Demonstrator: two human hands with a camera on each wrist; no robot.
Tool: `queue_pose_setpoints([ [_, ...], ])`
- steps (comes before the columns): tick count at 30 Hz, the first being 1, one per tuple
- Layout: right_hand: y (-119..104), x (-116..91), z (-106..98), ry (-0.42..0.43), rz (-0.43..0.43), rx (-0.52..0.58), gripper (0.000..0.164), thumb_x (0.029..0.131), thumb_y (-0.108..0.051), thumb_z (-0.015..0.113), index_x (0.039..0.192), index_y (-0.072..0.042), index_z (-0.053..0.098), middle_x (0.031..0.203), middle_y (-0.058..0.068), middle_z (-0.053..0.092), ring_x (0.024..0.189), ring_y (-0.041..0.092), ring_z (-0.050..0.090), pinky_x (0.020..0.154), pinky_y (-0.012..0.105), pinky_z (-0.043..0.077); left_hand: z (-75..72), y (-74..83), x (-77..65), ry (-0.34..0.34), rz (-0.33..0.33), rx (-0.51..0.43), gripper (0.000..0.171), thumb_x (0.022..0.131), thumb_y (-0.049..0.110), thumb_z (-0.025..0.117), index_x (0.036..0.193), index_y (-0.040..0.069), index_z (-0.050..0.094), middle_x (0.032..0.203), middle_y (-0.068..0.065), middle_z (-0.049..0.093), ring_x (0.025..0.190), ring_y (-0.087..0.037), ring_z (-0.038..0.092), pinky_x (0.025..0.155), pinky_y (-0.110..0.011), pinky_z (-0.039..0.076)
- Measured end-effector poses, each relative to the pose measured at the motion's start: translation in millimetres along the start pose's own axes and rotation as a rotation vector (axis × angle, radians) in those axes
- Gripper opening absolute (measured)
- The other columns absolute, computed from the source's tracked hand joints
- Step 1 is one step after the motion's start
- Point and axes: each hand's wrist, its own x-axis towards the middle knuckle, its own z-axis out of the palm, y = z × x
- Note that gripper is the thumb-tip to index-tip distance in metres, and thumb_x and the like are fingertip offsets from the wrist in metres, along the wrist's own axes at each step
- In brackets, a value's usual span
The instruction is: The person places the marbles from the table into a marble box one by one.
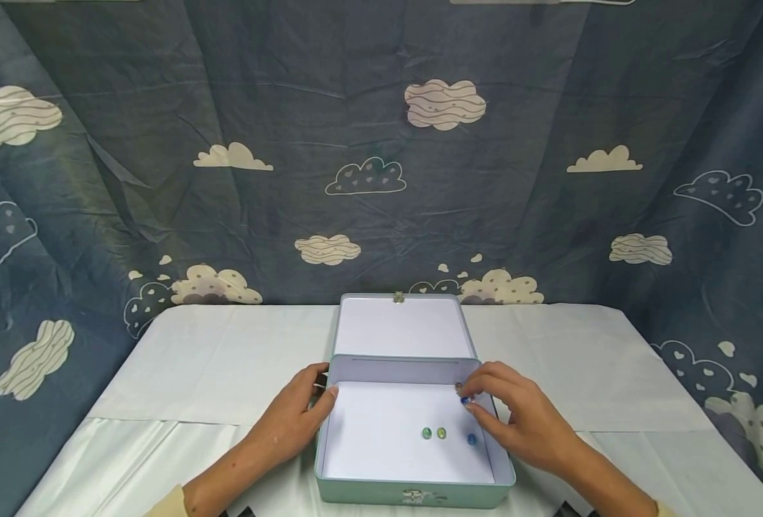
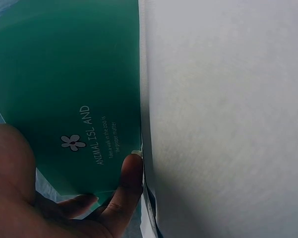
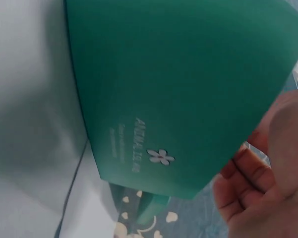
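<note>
A green tin box (image 1: 414,494) with a white inside stands on the table, its hinged lid (image 1: 404,327) raised at the back. My left hand (image 1: 297,409) grips the box's left wall, thumb over the rim and fingers along the outside. Over the right wall reaches my right hand (image 1: 517,413), thumb and index finger pinching a blue marble (image 1: 464,401) near the back right corner. A brownish marble (image 1: 458,386) lies right by the index fingertip. On the box floor are a green marble (image 1: 427,433), a yellow-green marble (image 1: 442,433) and another blue marble (image 1: 471,439).
White cloth covers the table (image 1: 213,366) on both sides of the box. A dark blue curtain (image 1: 278,208) with cloud prints hangs behind and at the sides. Flower and lettering prints mark the box's outer side walls (image 2: 79,59).
</note>
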Motion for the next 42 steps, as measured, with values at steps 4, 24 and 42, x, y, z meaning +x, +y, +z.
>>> queue_pose_setpoints([
  [4, -1, 0, 3, 0.020, -0.022, -0.001, 0.048, 0.083, 0.004, 0.086, 0.108, -0.035, 0.073, 0.113, -0.020, 0.068, 0.100, 0.003, 0.062, 0.089, 0.025, 0.054, 0.0, -0.4, 0.5, -0.001, 0.000, 0.003, 0.052, 0.111, 0.035, 0.055, 0.153, 0.005, 0.050, 0.137, -0.006, 0.063, 0.121, -0.019, 0.064, 0.101, -0.049, 0.054],
  [24, 6, 2, 1, 0.063, -0.020, 0.011, 0.042, 0.087, 0.001, 0.084, 0.106, -0.034, 0.070, 0.108, -0.021, 0.070, 0.100, 0.001, 0.062, 0.094, 0.024, 0.045, 0.2, -0.1, 0.5, -0.002, -0.010, 0.005, 0.052, 0.111, 0.035, 0.056, 0.153, 0.005, 0.051, 0.137, -0.007, 0.063, 0.121, -0.020, 0.065, 0.101, -0.050, 0.055],
  [42, 38, 0, -15, 0.140, 0.136, -0.111, 0.033, 0.086, 0.004, 0.082, 0.105, -0.022, 0.074, 0.103, -0.016, 0.068, 0.092, 0.008, 0.063, 0.083, 0.015, 0.048, -0.8, 0.5, -0.4, -0.007, -0.001, -0.018, 0.052, 0.110, 0.034, 0.056, 0.153, 0.004, 0.051, 0.138, -0.008, 0.063, 0.120, -0.018, 0.064, 0.100, -0.050, 0.054],
])
